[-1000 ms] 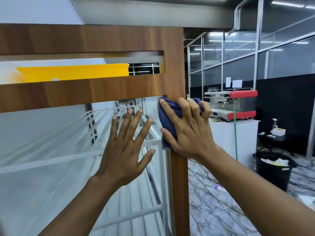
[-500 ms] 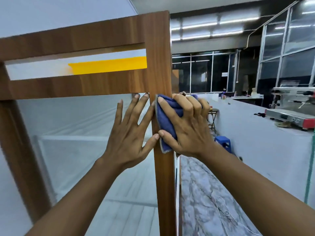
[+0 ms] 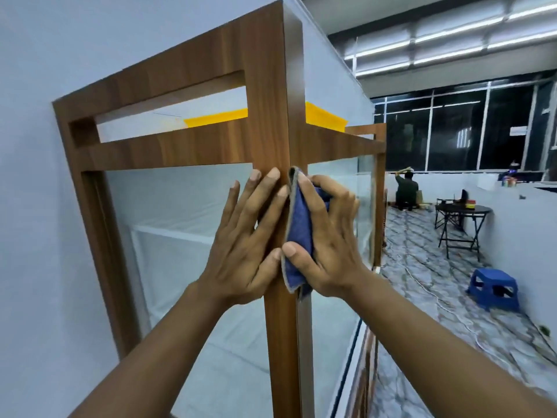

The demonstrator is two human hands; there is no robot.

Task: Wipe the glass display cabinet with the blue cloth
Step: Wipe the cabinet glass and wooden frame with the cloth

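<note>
The glass display cabinet [image 3: 265, 95] has a wood-grain frame with glass panes on two sides and fills the left and middle of the head view. My left hand [image 3: 245, 245] lies flat, fingers apart, on the front pane and the corner post. Just to its right, my right hand [image 3: 327, 239] presses the folded blue cloth [image 3: 298, 233] against the side face of that corner post, beside the side pane. A yellow sheet [image 3: 215, 119] shows inside the top opening.
A white wall stands to the left of the cabinet. On the right, patterned floor [image 3: 428, 267] holds a blue plastic stool [image 3: 494, 288], a black folding table [image 3: 462, 215] with small items, loose cables, and a person [image 3: 407, 188] crouched far back by dark windows.
The view has swung around the cabinet's corner to the left, so the side pane and far room now show. Both hands stay on the corner post, with the cloth still under my right hand.
</note>
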